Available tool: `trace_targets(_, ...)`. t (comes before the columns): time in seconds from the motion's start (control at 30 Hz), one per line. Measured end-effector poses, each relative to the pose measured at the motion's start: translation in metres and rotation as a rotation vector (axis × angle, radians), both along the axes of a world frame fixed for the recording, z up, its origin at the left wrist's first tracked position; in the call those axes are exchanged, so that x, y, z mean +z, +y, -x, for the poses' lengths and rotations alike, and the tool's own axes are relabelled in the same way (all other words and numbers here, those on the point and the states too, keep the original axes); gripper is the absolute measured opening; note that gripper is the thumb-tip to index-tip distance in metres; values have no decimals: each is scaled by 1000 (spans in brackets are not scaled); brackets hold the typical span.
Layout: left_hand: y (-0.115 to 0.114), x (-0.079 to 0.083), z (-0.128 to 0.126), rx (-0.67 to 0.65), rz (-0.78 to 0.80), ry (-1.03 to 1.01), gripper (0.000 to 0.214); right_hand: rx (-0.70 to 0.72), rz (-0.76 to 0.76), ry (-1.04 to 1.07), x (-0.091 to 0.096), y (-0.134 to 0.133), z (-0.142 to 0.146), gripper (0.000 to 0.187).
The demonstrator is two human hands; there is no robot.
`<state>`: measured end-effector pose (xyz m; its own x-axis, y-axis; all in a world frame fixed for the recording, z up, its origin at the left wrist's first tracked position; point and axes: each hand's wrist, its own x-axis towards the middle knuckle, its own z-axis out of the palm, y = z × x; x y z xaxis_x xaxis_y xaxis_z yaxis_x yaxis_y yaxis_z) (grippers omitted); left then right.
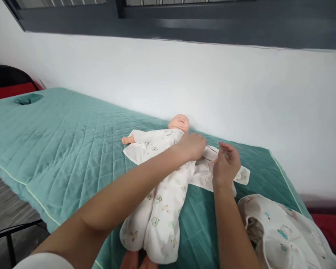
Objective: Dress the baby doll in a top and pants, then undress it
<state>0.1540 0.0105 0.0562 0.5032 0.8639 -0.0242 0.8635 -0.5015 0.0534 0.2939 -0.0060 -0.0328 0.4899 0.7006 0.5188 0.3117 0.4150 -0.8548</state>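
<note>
A baby doll (180, 122) lies on its back in a white printed romper (168, 209). A white baby jacket (204, 175) is spread under it, with one loose sleeve (243, 175) at the right. The doll's arm at the left is in a white sleeve with its hand bare. My left hand (193, 145) reaches across the doll's chest, fingers curled at the white sleeve of the other arm (211, 153). Just right of that, my right hand (226, 164) is curled near the end of this arm; what its fingers hold is hidden.
A green quilted cover (72, 138) with a hole (28, 99) at the far left lies over the bed. A bundled white printed baby garment (288, 231) lies at lower right. Behind the bed rises a white wall (240, 97) under a dark window frame (212, 26).
</note>
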Motion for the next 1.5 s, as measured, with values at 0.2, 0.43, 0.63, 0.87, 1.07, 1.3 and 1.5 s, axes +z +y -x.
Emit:
trace_targets(0.2, -20, -19, 102, 291, 13, -733, 40, 259, 271, -160, 0, -12, 35, 41)
trace_targets(0.43, -12, -53, 127, 332, 137, -1035, 44, 520, 317, -156, 7, -23, 58, 50)
trace_targets(0.63, -6, -56, 126, 298, 184, -1143, 44, 627, 389, -162, 1, -18, 48, 65)
trace_targets(0.87, -6, -56, 123, 265, 90, -1027, 29, 710, 477, -255, 8, -23, 48, 95)
trace_targets(1.07, -14, -53, 114, 71, -354, -697, 11, 661, 454, -378, 12, -26, 53, 96)
trace_targets(1.3, -22, -55, 114, -184, -689, -355, 9, 589, 304, -516, 15, -29, 57, 70)
trace_targets(1.5, -24, -63, 117, -214, -734, -376, 28, 538, 159, -643, 19, -32, 60, 51)
